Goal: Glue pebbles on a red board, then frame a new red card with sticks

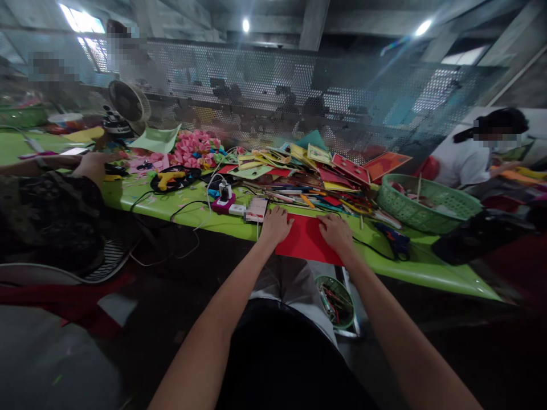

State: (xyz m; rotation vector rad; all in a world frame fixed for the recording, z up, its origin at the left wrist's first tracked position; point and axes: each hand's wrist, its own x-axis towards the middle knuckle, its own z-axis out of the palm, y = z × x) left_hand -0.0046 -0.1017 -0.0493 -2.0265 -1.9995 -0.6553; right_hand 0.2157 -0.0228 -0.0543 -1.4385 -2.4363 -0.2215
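A red sheet of paper [304, 239] lies at the near edge of the green table [419, 267], partly hanging over it. My left hand [276, 224] rests flat on the sheet's left side, fingers stretched forward. My right hand [337, 232] presses flat on its right side, fingers spread toward the left. Neither hand holds anything. Just beyond the sheet lies a heap of coloured paper and cards [299, 171].
A green basket [423, 206] stands right of the heap, a blue glue gun [395, 242] near it. A power strip [233, 204], a yellow glue gun [171, 179], pink paper flowers [194, 149] and a fan [126, 105] sit left. People sit at both sides. A small bin [337, 302] sits below.
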